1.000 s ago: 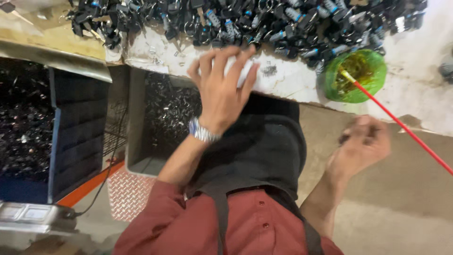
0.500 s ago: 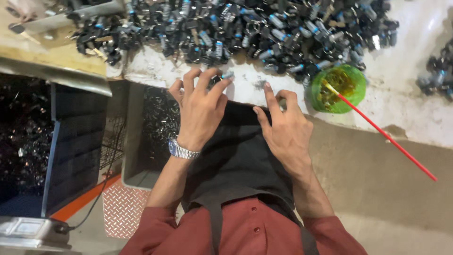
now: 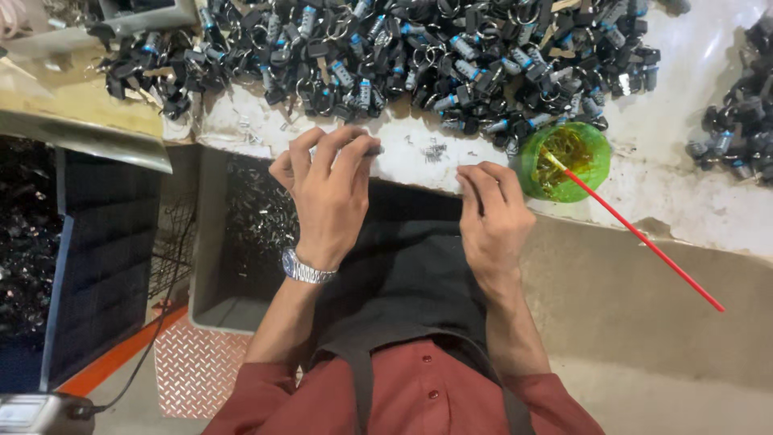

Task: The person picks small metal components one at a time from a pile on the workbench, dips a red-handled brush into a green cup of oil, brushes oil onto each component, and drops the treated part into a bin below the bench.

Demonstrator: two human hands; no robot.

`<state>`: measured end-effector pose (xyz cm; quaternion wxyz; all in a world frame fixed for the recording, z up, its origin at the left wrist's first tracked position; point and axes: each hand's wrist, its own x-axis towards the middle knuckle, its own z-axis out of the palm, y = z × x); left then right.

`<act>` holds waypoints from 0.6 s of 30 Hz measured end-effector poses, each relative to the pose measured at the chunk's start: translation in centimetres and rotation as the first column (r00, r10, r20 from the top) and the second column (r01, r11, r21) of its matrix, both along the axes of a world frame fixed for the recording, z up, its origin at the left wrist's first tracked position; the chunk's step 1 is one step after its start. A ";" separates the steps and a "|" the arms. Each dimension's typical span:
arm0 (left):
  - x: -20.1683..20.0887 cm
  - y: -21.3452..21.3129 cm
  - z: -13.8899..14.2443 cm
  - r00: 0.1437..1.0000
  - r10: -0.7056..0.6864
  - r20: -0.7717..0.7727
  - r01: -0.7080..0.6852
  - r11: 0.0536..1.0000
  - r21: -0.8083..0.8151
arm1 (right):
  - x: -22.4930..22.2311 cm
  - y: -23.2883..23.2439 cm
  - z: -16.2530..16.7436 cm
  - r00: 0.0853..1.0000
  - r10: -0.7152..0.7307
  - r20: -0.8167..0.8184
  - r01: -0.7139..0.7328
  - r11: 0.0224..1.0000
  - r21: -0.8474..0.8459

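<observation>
Fingers of the left hand (image 3: 326, 193) are being held together around a small dark part (image 3: 372, 150), pinched at their tips near the front edge of the white worn worktop (image 3: 668, 193). Those of the right hand (image 3: 491, 221) are being kept curled and close together, resting on the same edge just right of the left hand; whether anything is being gripped under them cannot be told.

A round translucent green cup (image 3: 568, 161), right of the right hand, is being filled by yellowish liquid and a long red stick (image 3: 644, 239) slanting out toward the near right. A grey plastic bin (image 3: 233, 234), below the worktop on the left, is being occupied by small dark metal pieces.

The dark part is being seen only as a short black stub, mostly covered by fingertips.

Farther back, a wide heap of black key fobs with blue bands and rings (image 3: 419, 56) is being spread across the worktop. A black apron (image 3: 403, 274) is being draped between the arms, and a silver wristwatch (image 3: 306, 267) is being worn on the left wrist.
</observation>
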<state>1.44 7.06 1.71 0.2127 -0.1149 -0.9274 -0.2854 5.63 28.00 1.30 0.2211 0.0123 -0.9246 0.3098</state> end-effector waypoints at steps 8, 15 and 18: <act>1.7 -0.1 0.3 0.999 0.019 -0.046 0.000 0.926 0.378 | 0.8 -0.1 1.7 0.986 -0.066 0.155 0.045 0.990 0.134; 2.3 1.3 0.1 0.996 -0.086 -0.002 0.071 0.807 0.586 | 0.2 -0.2 1.9 0.906 -0.105 0.409 -0.064 0.923 0.378; 2.8 1.5 -0.1 0.993 -0.108 0.053 0.047 0.753 0.657 | 0.9 0.4 1.5 0.931 -0.060 0.359 -0.089 0.919 0.385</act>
